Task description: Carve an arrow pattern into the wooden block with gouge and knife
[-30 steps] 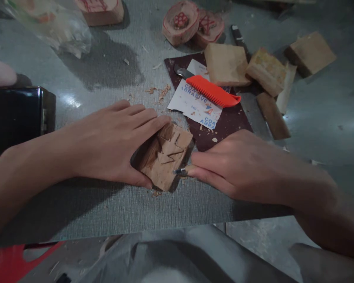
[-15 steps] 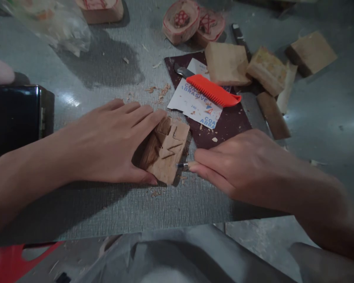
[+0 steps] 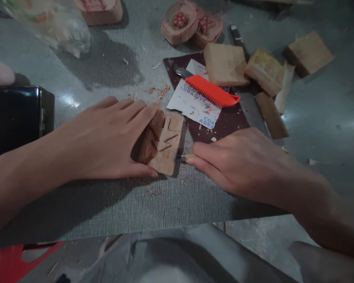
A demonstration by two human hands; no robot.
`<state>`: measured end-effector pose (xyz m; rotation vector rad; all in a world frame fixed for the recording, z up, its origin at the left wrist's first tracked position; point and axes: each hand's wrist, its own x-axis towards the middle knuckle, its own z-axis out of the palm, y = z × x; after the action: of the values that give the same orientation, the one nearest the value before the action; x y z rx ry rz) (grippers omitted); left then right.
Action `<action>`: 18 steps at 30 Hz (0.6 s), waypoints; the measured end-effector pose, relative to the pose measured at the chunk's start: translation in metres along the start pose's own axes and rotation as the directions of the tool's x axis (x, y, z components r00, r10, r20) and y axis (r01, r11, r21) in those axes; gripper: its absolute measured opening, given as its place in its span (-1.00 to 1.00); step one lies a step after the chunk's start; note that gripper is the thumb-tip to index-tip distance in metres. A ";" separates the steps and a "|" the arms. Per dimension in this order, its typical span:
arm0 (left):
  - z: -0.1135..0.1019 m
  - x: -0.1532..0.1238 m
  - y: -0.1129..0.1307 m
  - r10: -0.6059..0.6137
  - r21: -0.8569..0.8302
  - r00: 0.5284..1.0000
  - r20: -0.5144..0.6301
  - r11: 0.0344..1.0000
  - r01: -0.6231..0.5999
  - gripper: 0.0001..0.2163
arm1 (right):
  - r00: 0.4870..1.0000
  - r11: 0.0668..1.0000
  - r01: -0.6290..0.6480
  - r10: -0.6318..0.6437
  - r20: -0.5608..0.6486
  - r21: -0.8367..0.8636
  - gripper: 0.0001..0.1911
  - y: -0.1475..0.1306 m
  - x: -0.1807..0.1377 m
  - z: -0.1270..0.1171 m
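Observation:
A small wooden block (image 3: 168, 164) with carved grooves lies on the table, its right edge toward my right hand. My left hand (image 3: 118, 137) grips it from the left, thumb at the near end and fingers over the far end, hiding part of its left side. My right hand (image 3: 233, 161) is closed around a wood carving chisel (image 3: 182, 157). The handle is mostly hidden in the fist, with a metal ferrule showing. The chisel's tip meets the right part of the block's face, below the zigzag groove.
Beyond my right hand lie a red-orange utility knife (image 3: 211, 90), white-backed sandpaper (image 3: 191, 104) and several wood pieces (image 3: 226, 65). Round carved pieces (image 3: 178, 23) sit at the back. A black box (image 3: 16, 118) stands left, a plastic bag (image 3: 56, 27) behind it. Shavings (image 3: 163, 92) are scattered about.
The block has turned slightly and shifted away from the table's front edge under my left hand. My right hand and the chisel have moved slightly up and left with it.

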<state>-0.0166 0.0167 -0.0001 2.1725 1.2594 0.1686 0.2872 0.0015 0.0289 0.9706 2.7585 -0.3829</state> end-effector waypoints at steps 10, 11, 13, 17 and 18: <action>0.000 0.003 -0.005 -0.170 -0.226 0.940 -0.294 0.969 0.105 -0.04 | 0.950 0.970 -0.181 0.215 -0.226 0.162 -0.52 0.026 0.014 0.001; 0.001 0.001 -0.007 -0.192 -0.228 0.926 -0.325 0.966 0.121 0.03 | 0.931 0.968 -0.205 0.239 -0.276 0.148 -0.53 0.029 0.014 0.003; 0.005 -0.001 -0.012 -0.219 -0.268 0.903 -0.369 0.955 0.122 0.11 | 0.894 0.962 -0.243 0.272 -0.355 0.124 -0.58 0.033 0.016 0.009; 0.012 -0.004 -0.012 -0.236 -0.481 0.864 -0.444 0.877 -0.007 -0.28 | 0.886 0.971 -0.200 0.235 -0.399 0.129 -0.68 0.034 0.023 0.020; 0.011 -0.004 -0.010 -0.242 -0.511 0.853 -0.463 0.859 -0.034 -0.31 | 0.879 0.972 -0.198 0.234 -0.415 0.129 -0.67 0.035 0.025 0.021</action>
<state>-0.0221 0.0117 -0.0139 1.6329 1.4143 0.9818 0.2919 0.0357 -0.0038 1.5333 2.9792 -0.2743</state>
